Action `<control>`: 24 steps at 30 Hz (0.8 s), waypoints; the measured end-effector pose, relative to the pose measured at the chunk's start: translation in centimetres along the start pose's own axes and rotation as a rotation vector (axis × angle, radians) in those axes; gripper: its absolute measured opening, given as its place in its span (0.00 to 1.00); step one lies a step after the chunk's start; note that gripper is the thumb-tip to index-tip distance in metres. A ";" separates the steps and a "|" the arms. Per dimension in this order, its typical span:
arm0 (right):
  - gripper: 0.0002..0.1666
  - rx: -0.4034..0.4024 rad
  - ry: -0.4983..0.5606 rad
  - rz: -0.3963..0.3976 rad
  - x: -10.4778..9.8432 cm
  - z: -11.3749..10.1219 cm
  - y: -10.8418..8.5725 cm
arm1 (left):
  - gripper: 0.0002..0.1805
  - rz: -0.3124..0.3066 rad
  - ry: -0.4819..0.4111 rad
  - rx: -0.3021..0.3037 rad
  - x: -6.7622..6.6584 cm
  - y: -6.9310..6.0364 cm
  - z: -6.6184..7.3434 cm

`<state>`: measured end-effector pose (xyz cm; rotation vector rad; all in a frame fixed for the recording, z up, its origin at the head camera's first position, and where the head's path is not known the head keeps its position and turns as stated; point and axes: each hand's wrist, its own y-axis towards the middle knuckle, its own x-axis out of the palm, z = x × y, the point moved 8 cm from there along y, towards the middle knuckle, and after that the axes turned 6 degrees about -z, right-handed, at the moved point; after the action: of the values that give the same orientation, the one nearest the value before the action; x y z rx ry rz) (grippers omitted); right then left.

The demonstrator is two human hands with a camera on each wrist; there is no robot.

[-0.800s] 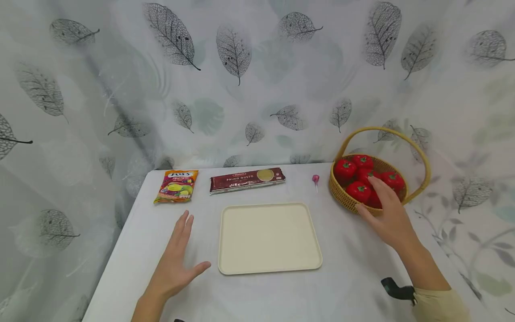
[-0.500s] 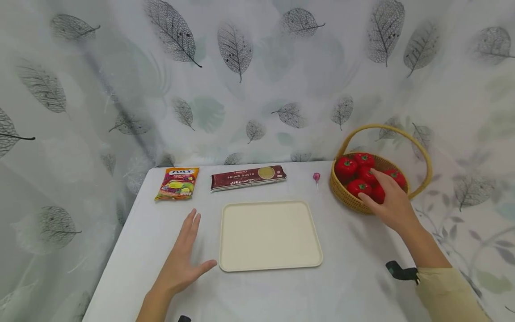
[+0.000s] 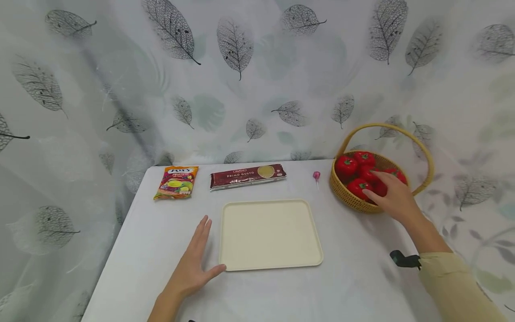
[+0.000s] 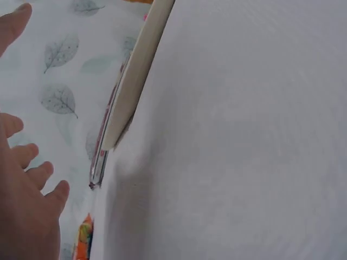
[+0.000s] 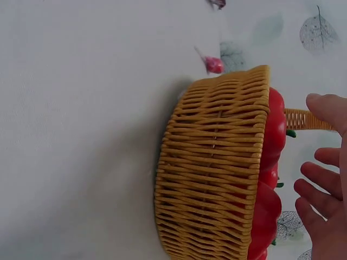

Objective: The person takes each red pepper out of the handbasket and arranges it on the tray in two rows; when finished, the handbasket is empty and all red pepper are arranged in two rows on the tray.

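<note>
In the head view, a wicker basket (image 3: 349, 200) with an arched handle stands at the back right of the table, holding several red bell peppers (image 3: 359, 188). Over its front right side hovers my right hand (image 3: 396, 199), thumb and fingers spread. The right wrist view shows a gap between that hand (image 5: 325, 195) and the peppers (image 5: 265, 214); nothing is gripped. My left hand (image 3: 191, 270), fingers extended and holding nothing, is beside the near left corner of a cream tray (image 3: 271, 237). In the head view its thumb overlaps the tray corner; whether they touch I cannot tell.
Along the back of the white table (image 3: 346, 286) lie an orange Fox's candy bag (image 3: 176, 183), a long brown Primo Gusto packet (image 3: 247, 176) and a pink lollipop (image 3: 316, 176). A leaf-patterned curtain (image 3: 257, 80) hangs behind and at the sides.
My right hand has moved slightly right and settled over the peppers. My left hand has shifted right, towards the tray. The objects on the table stay where they were.
</note>
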<state>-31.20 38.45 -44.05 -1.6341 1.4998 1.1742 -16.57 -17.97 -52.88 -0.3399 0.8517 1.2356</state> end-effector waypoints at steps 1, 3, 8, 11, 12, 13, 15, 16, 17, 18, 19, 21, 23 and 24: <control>0.46 0.006 0.001 -0.009 0.2 0.1 0.1 | 0.66 -0.004 -0.011 -0.004 0.2 0.1 -0.2; 0.46 0.009 0.003 -0.020 0.4 0.2 0.3 | 0.66 -0.015 -0.028 -0.010 0.6 0.1 -0.6; 0.45 0.011 -0.010 -0.049 1.0 0.3 0.7 | 0.64 -0.031 -0.077 -0.013 1.6 0.1 -1.1; 0.46 0.010 -0.031 -0.077 1.4 0.3 1.1 | 0.63 -0.038 -0.083 -0.025 2.0 0.0 -1.3; 0.47 0.008 -0.041 -0.086 1.5 0.3 1.2 | 0.63 -0.041 -0.081 -0.033 2.1 0.0 -1.3; 0.47 0.008 -0.046 -0.096 1.6 0.3 1.3 | 0.63 -0.045 -0.072 -0.039 2.2 0.0 -1.4; 0.48 0.005 -0.060 -0.110 1.7 0.3 1.4 | 0.63 -0.055 -0.039 -0.054 2.4 0.0 -1.6; 0.48 0.007 -0.068 -0.117 1.8 0.3 1.5 | 0.63 -0.062 -0.018 -0.059 2.4 0.0 -1.6; 0.49 0.009 -0.074 -0.123 1.8 0.3 1.5 | 0.64 -0.066 0.006 -0.063 2.5 0.0 -1.7; 0.49 0.014 -0.077 -0.131 1.9 0.3 1.6 | 0.64 -0.070 0.027 -0.062 2.6 0.0 -1.7; 0.49 0.018 -0.080 -0.136 1.9 0.3 1.6 | 0.64 -0.073 0.050 -0.058 2.6 0.1 -1.7; 0.49 0.027 -0.082 -0.145 2.0 0.4 1.7 | 0.64 -0.076 0.088 -0.048 2.8 0.1 -1.8; 0.48 0.041 -0.071 -0.153 2.2 0.4 1.6 | 0.64 -0.078 0.130 -0.034 3.0 0.1 -1.8; 0.48 0.046 -0.067 -0.155 2.3 0.5 1.6 | 0.64 -0.081 0.142 -0.029 3.0 0.1 -1.8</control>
<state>-32.99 37.65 -46.08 -1.6330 1.3235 1.0908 -17.12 -17.03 -56.25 -0.4856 0.9334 1.1589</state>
